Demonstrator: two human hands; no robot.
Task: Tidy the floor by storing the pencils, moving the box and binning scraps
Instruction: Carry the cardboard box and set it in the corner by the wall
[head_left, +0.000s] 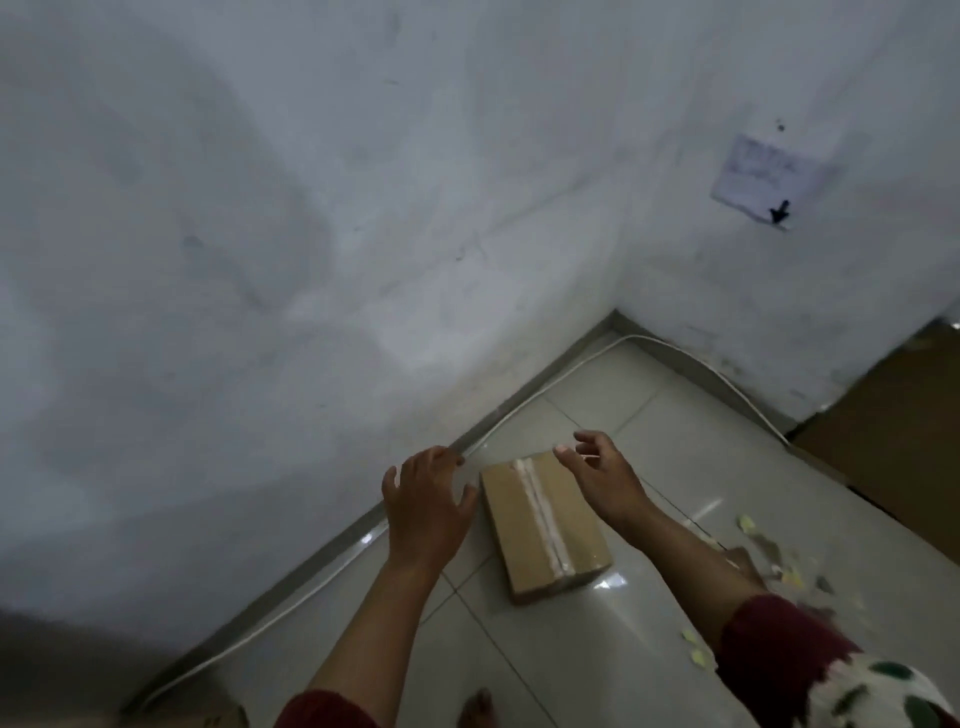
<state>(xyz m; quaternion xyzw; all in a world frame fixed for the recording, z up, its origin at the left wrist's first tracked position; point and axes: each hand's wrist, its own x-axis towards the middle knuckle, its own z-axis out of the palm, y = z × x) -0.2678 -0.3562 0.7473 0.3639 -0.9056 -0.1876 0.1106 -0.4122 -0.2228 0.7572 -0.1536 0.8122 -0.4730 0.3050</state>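
Both hands open, fingers spread, holding nothing: left hand (423, 506) just left of the taped cardboard box (545, 525), right hand (602, 475) over the box's far right corner, whether it touches cannot be told. Box lies flat on the tiled floor (597, 649) near the room corner, close to the white wall (260, 260), with a white cable (519, 410) running along the wall base behind it. Yellowish paper scraps (779, 566) scattered on the floor to the right of the box, blurred; paper note (769, 179) on the wall above and right of the box.
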